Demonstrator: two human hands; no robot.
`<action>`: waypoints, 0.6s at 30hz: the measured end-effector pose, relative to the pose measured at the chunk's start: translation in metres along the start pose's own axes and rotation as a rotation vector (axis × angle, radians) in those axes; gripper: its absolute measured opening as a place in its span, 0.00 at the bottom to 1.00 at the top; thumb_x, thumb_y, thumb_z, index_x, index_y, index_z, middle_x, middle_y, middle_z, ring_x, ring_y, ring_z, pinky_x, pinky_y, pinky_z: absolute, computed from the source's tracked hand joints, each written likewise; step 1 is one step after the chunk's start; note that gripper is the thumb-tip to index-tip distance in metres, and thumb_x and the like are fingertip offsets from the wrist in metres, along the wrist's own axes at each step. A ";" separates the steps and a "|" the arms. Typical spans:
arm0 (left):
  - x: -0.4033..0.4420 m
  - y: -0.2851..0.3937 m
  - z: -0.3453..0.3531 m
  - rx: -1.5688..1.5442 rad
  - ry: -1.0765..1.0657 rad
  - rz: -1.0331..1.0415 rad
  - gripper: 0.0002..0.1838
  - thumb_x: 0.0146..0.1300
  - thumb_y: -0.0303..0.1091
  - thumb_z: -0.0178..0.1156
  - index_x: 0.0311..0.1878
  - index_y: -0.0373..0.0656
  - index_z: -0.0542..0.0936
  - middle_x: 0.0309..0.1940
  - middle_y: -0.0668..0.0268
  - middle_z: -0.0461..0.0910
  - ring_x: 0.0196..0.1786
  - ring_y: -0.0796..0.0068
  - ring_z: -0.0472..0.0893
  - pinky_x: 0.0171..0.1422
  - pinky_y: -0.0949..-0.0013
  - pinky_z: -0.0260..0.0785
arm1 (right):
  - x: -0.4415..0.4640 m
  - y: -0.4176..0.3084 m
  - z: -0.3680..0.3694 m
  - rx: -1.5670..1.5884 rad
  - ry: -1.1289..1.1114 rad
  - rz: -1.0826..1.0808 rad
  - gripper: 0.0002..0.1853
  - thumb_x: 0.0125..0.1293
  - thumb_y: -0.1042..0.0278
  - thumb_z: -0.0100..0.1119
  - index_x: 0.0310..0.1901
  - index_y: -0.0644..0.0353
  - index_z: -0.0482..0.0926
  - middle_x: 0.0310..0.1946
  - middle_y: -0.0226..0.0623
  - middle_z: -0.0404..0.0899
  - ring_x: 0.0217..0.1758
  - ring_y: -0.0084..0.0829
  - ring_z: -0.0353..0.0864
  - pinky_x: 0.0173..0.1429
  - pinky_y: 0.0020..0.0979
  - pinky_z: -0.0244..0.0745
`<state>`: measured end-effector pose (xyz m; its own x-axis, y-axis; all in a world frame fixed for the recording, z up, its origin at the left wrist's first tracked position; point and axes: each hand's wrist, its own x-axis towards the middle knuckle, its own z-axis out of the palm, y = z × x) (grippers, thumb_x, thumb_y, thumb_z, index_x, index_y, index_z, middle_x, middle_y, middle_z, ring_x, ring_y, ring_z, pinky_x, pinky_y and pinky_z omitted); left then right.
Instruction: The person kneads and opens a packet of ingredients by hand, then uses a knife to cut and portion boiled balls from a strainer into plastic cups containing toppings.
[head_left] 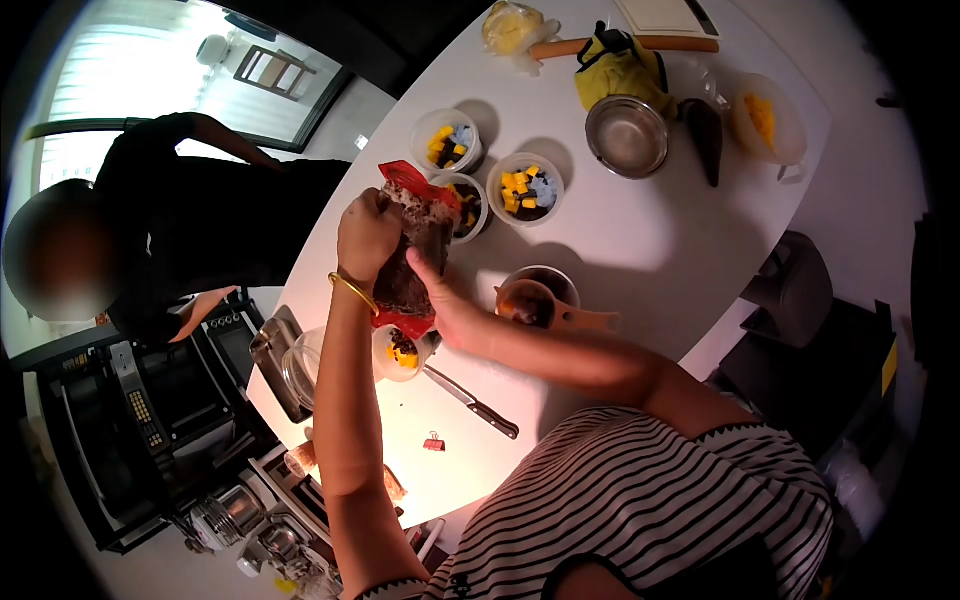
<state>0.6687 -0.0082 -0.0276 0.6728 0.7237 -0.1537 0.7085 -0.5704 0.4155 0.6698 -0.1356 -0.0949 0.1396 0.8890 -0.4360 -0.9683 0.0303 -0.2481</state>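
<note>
In the head view I have both hands at one bag, red at its ends and dark with its contents, held over the left edge of the counter (665, 290). The left hand (368, 235) is closed in a fist on the upper part of the bag (428, 240); I take that as the grip that bears its weight. The right hand (448, 305) lays its thumb against the side nearer me, likely to steady it. Its fingers are hidden, so I can't tell whether it is closed.

The bag's lower end is right by a cup (402, 358), which holds yellow cubes and dark bits. Beyond the bag I see three more cups, (437, 165) (465, 232) (527, 212) grouped within easy reach, I judge. The knife (485, 411) lies flat towards the near edge, clear of both hands, with a red clip (434, 442) near it. Right of the hands, a scoop (582, 320) rests on a bowl, its handle pointing to the right edge. The metal bowl (627, 137) sits towards the far edge, beside a dark piping bag (704, 145). Another person (190, 230) stands off the left edge, hands apart from mine.
</note>
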 end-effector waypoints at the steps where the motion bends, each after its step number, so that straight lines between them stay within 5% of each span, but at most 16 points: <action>1: 0.000 0.000 -0.001 -0.027 0.020 -0.041 0.14 0.54 0.35 0.54 0.32 0.31 0.77 0.28 0.43 0.78 0.37 0.44 0.79 0.42 0.56 0.69 | 0.001 0.000 0.001 0.012 0.002 -0.029 0.42 0.54 0.38 0.64 0.63 0.54 0.60 0.59 0.29 0.69 0.62 0.27 0.69 0.65 0.34 0.65; 11: -0.018 -0.003 -0.014 -0.510 0.087 -0.065 0.11 0.53 0.31 0.54 0.31 0.30 0.76 0.24 0.51 0.78 0.27 0.58 0.77 0.36 0.64 0.68 | -0.007 -0.002 0.006 -0.096 -0.016 -0.227 0.37 0.57 0.46 0.66 0.61 0.59 0.63 0.56 0.32 0.71 0.57 0.24 0.70 0.61 0.31 0.68; 15: -0.012 0.008 -0.007 -0.024 0.027 0.040 0.13 0.55 0.35 0.53 0.31 0.31 0.76 0.27 0.44 0.77 0.34 0.44 0.78 0.39 0.56 0.69 | -0.008 0.003 0.007 -0.068 0.022 -0.166 0.37 0.57 0.46 0.66 0.60 0.59 0.64 0.54 0.32 0.72 0.56 0.24 0.72 0.59 0.31 0.69; 18: -0.012 0.010 -0.006 -0.016 0.050 0.012 0.13 0.55 0.36 0.53 0.32 0.32 0.76 0.28 0.43 0.77 0.35 0.42 0.77 0.40 0.54 0.68 | -0.008 -0.004 0.008 -0.035 0.011 -0.148 0.39 0.55 0.42 0.65 0.60 0.60 0.63 0.53 0.32 0.72 0.55 0.24 0.72 0.58 0.30 0.70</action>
<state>0.6667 -0.0202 -0.0158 0.6695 0.7355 -0.1037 0.6966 -0.5732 0.4315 0.6708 -0.1392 -0.0834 0.2829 0.8710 -0.4017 -0.9290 0.1447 -0.3406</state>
